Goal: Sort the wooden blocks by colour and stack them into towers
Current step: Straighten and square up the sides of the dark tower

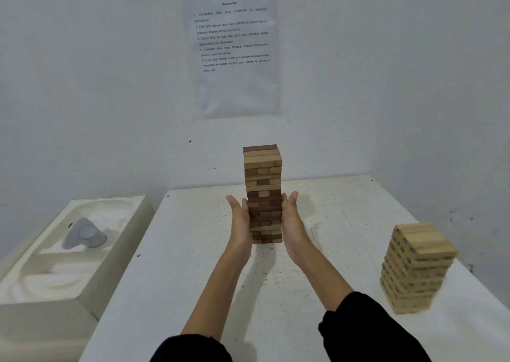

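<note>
A tall tower of mixed dark brown and light wooden blocks [263, 179] stands on the white table [193, 279] near its far edge. My left hand [240, 221] presses flat against the tower's lower left side, fingers straight and pointing up. My right hand [291, 221] presses the lower right side the same way. A second, shorter tower of light-coloured blocks [416, 268] stands at the right of the table, apart from both hands.
A white moulded tray [69, 254] with a grey rounded device [84, 233] sits to the left of the table, lower down. White walls close in behind and to the right, with a printed sheet [234, 50] taped above the tower.
</note>
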Tool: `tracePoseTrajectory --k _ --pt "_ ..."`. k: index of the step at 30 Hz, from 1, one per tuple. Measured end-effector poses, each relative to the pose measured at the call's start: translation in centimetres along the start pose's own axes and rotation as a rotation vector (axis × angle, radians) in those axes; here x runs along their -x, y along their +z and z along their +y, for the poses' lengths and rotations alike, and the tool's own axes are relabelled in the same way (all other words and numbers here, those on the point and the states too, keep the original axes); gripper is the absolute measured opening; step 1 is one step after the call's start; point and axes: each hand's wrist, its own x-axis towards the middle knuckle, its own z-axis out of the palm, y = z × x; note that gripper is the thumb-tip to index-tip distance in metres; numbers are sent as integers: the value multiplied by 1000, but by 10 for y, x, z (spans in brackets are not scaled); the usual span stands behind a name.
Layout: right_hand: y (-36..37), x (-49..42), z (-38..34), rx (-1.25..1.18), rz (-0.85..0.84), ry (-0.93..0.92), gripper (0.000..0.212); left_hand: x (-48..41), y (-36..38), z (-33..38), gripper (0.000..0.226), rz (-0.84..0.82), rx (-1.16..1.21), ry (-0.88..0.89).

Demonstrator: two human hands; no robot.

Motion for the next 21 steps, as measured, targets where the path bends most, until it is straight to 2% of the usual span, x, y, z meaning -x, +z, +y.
tracePoseTrajectory --k 10,16,21 --pt "-3 -4 0 -5 -7 4 64 -2 3 -3 99 11 -14 15" --pt "-12 -10 31 -39 14 5 66 8 0 -16 78 81 -43 82" --pt "-20 -8 45 22 19 14 50 17 -4 -26 58 99 -99 122"
